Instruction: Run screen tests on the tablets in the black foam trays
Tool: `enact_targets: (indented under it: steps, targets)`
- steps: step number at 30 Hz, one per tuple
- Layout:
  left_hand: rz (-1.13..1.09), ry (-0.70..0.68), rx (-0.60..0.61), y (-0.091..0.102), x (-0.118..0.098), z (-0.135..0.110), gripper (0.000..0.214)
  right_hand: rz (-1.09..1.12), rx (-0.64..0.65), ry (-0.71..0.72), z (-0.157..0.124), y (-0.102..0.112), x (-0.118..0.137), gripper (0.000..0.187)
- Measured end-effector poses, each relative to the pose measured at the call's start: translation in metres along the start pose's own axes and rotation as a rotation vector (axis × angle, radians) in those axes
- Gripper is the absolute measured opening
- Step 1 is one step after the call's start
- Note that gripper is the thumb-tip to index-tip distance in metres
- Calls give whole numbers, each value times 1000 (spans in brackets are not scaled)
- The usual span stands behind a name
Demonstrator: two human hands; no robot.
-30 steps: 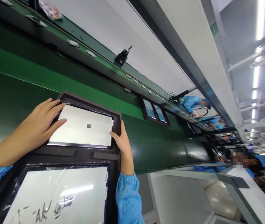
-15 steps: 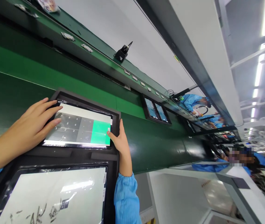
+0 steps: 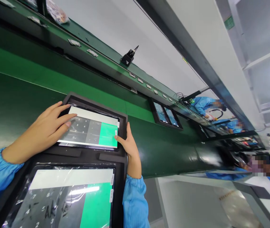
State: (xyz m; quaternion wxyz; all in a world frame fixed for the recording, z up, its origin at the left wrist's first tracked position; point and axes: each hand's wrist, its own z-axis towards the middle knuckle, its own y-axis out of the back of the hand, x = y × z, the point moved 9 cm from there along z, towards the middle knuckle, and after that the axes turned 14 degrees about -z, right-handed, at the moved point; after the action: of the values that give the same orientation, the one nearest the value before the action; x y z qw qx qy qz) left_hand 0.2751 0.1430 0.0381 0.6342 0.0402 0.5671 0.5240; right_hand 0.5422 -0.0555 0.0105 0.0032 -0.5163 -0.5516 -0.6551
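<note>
Two tablets lie in a black foam tray (image 3: 123,126) on a green conveyor belt (image 3: 18,91). The far tablet (image 3: 92,131) shows a grey number pad and a green block. My left hand (image 3: 44,129) rests on its left side, fingers stretched out over the keys. My right hand (image 3: 129,145) holds the tablet's right edge, thumb on the screen corner and fingers on the tray rim. The near tablet (image 3: 70,202), under crinkled clear film, shows the same number pad and green block.
Another black tray with two lit tablets (image 3: 165,114) sits farther along the belt. A black scanner (image 3: 128,57) stands on the green rail behind. People in blue coats (image 3: 202,104) work down the line. A white table (image 3: 196,202) is at lower right.
The far tablet's screen went from white with a logo to the number pad. The near tablet's screen turned from white to the same pad. My left hand shifted right onto the keys.
</note>
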Motion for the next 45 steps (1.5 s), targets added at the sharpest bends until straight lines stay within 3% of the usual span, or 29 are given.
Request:
enact_targets:
  steps: [9,22,26,33,39,41,43,45]
  targets:
    - [151,-57,112,-13,-17,4,45,93,-11,-7,2,-1,0,113]
    - [5,17,-33,3,-1,-1,55,39,-25,-2,2,-1,-4,113]
    - [-46,25,-35,4,0,-2,53,-8,-50,-9,2,1,-1,105]
    - [-49,4,-22,5,-7,0,56,-34,-18,2,4,-1,-1,118]
    - [-50,-13,-19,3,-6,0,55,-113,-102,-7,3,4,10,105]
    - [-51,-13,-35,3,-4,0,57,-145,-163,32,-11,8,24,89]
    - [-55,-16,-43,2,-4,0,59,-228,-167,213,-32,4,52,59]
    - [-63,-18,-38,1,-4,0,60,-357,-67,474,-56,-14,83,39]
